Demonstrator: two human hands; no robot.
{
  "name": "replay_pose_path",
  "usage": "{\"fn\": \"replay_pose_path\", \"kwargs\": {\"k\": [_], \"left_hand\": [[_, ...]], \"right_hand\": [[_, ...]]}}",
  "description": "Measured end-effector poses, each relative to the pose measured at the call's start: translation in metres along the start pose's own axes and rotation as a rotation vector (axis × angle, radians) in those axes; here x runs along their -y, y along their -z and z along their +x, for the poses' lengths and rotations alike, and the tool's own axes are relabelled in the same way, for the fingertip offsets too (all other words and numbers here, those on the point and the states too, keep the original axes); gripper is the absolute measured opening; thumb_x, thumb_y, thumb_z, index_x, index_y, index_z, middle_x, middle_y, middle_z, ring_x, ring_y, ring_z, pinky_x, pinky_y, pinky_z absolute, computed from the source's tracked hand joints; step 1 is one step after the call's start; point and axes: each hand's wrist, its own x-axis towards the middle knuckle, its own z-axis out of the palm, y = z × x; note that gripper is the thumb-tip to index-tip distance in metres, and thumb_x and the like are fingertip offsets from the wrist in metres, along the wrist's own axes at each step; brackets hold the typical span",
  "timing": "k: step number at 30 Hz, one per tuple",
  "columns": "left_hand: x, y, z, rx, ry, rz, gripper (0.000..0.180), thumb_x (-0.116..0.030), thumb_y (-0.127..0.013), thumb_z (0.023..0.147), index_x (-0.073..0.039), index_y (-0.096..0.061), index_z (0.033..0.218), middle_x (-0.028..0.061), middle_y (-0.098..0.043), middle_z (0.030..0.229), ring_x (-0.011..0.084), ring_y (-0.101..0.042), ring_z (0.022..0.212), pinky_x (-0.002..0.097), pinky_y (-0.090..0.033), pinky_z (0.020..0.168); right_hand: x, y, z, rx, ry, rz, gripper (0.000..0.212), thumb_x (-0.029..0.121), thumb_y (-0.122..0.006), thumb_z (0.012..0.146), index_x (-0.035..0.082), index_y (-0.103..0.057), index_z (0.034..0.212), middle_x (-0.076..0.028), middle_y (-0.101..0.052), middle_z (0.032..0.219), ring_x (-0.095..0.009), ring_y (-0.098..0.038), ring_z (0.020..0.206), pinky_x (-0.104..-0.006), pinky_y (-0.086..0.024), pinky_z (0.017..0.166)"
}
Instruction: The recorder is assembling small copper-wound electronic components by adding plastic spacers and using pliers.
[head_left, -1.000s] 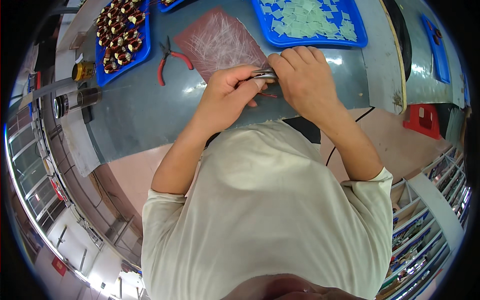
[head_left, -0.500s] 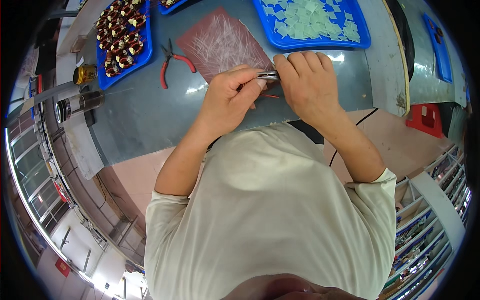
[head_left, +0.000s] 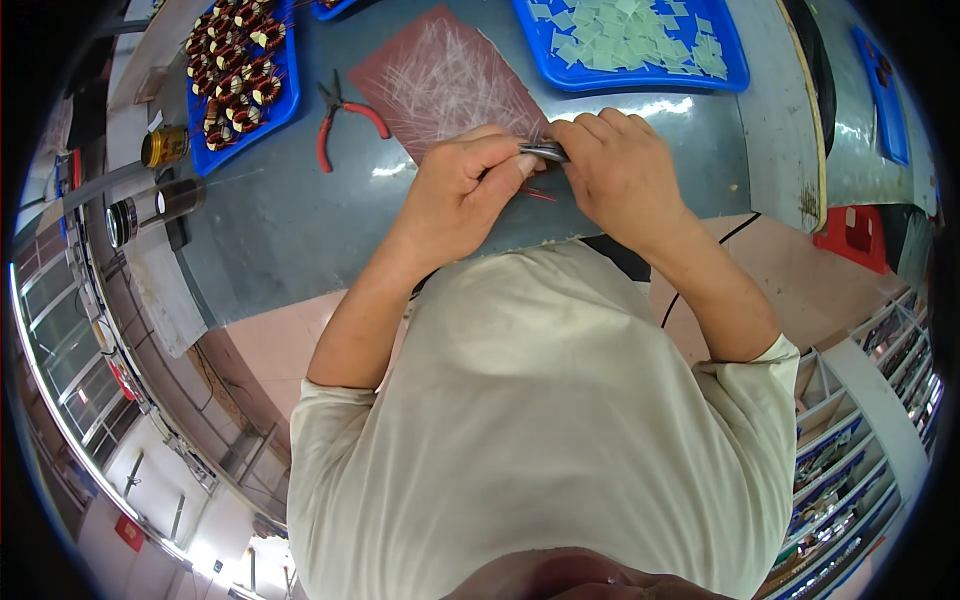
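Observation:
My left hand (head_left: 455, 190) is closed, thumb and forefinger pinching a small part that is mostly hidden. Thin red wires (head_left: 538, 193) stick out below these fingers. In my closed right hand (head_left: 622, 170) are silver metal pliers (head_left: 546, 151); their jaws reach to the left thumb and forefinger, and their handles are hidden by the hand. Both hands meet above the near edge of a reddish-brown sheet (head_left: 395, 75) strewn with thin whitish strands. Left of that sheet, a second pair of pliers with red handles (head_left: 326, 145) lies spread on the grey table.
A blue tray (head_left: 290, 98) at the far left holds several copper-wound coils. Pale green square pieces fill part of another blue tray (head_left: 742, 72) at far right. A yellow jar (head_left: 165, 147) and a clear jar (head_left: 180, 200) stand at the left edge. A red stool (head_left: 852, 238) is at right.
The pliers' tip has shifted slightly right and turned a little between my hands. The whole view has moved slightly. Both grips stay closed.

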Motion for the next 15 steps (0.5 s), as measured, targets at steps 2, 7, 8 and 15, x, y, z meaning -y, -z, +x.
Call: {"fn": "replay_pose_path", "kwargs": {"k": [2,7,8,15], "left_hand": [[0.0059,-0.0037,0.0012,-0.041,-0.054,-0.05,0.015,-0.007,-0.062,0.097,0.005,-0.072,0.098,0.0113,-0.065,0.083,0.0201,-0.062,0.076,0.0313,-0.048,0.069],[0.0107,-0.001,0.0016,0.014,-0.08,0.011,0.017,-0.006,-0.06,0.102,0.007,-0.071,0.103,0.0056,-0.067,0.09,0.0118,-0.063,0.083,0.0245,-0.05,0.072],[0.0123,-0.0013,0.0021,0.01,-0.081,-0.012,0.017,-0.006,-0.06,0.102,0.007,-0.071,0.103,0.0054,-0.067,0.09,0.0116,-0.062,0.083,0.0245,-0.05,0.072],[0.0065,0.0034,0.0029,0.045,-0.008,-0.011,0.017,-0.008,-0.062,0.102,0.005,-0.073,0.101,0.0048,-0.069,0.094,0.0112,-0.063,0.084,0.0241,-0.051,0.073]], "right_hand": [[-0.0005,0.0018,0.0007,0.011,-0.02,0.109,0.013,0.009,-0.068,0.082,0.008,-0.063,0.094,-0.006,-0.061,0.079,-0.027,-0.061,0.077,-0.0409,-0.049,0.067],[-0.0014,0.0037,-0.0016,0.062,-0.067,0.211,0.012,0.007,-0.069,0.083,0.006,-0.064,0.093,-0.008,-0.065,0.082,-0.03,-0.064,0.08,-0.0431,-0.052,0.07],[-0.0022,0.0039,-0.0018,0.088,-0.072,0.22,0.012,0.007,-0.069,0.083,0.006,-0.064,0.093,-0.009,-0.066,0.083,-0.031,-0.064,0.081,-0.0433,-0.052,0.071],[-0.0029,0.0053,-0.0022,0.104,-0.077,0.201,0.01,0.008,-0.068,0.085,0.005,-0.065,0.093,-0.01,-0.067,0.084,-0.031,-0.065,0.081,-0.0435,-0.053,0.072]]}}
